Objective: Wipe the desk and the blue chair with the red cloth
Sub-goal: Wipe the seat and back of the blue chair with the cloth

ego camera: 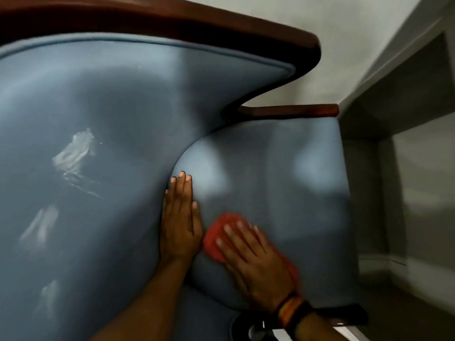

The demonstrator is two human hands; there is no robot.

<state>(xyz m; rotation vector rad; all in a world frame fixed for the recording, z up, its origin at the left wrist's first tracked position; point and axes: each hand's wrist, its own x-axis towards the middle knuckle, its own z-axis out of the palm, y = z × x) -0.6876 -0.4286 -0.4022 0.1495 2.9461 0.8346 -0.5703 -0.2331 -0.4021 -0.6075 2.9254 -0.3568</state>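
The blue chair (98, 124) fills most of the head view, its padded back on the left and its seat (283, 173) on the right, edged by dark red-brown wood. My left hand (181, 217) lies flat with fingers together along the curved seam where back and seat meet. My right hand (251, 257) presses flat on the red cloth (216, 232) on the seat, just right of the left hand; most of the cloth is hidden under the palm. The desk is not in view.
The chair's wooden top rail (221, 23) runs across the top and a wooden armrest (288, 110) sticks out at the right. A pale wall (344, 45) stands behind. Grey floor and a white skirting (406, 217) lie to the right of the seat.
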